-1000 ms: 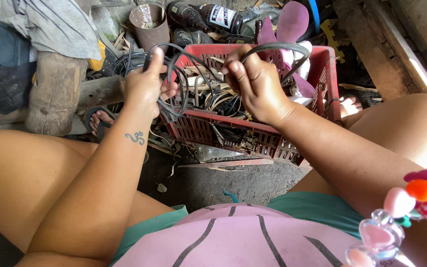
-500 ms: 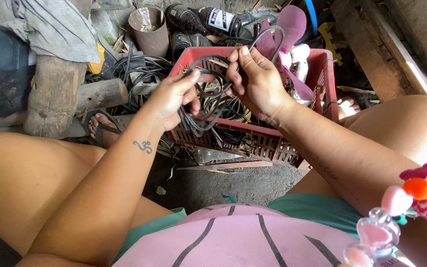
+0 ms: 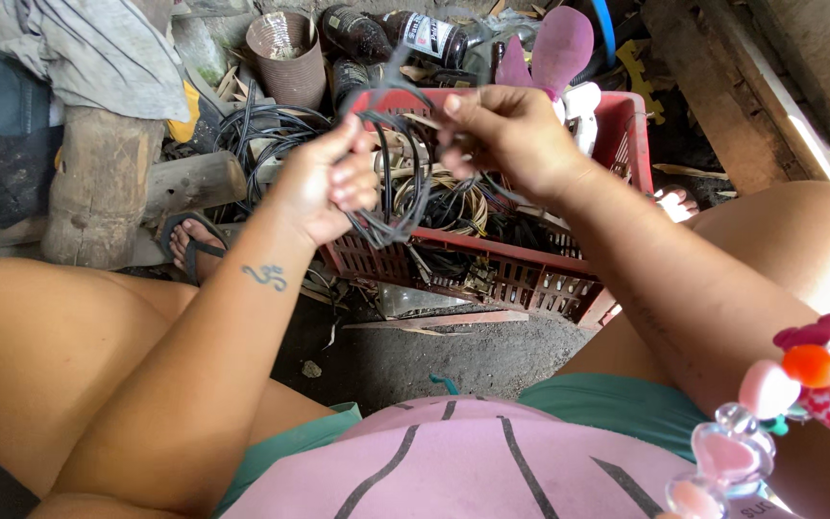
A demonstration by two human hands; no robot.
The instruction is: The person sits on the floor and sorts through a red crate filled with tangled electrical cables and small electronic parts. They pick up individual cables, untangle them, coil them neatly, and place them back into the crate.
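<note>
Gripping a loop of thin black cable, the left hand has its fingers curled shut around the left side of the coil, thumb up near the top. The right hand is closed too, its fingertips pinching the same cable at the upper right of the loop, where the strand is blurred. The coil hangs between the two hands, just above the near rim of a red slatted plastic crate.

Inside the crate lies a tangle of dark and pale yellowish wires. Behind the crate stand a rusty round tin can and several dark glass bottles, with a pink rubber sandal upright against the crate's far side. To the left of the crate, another heap of black cable rests on the ground beside a rough wooden log, and grey cloth is draped above it. A foot in a black flip-flop sits below the log. A string of pink, red and clear plastic beads dangles at the lower right.
</note>
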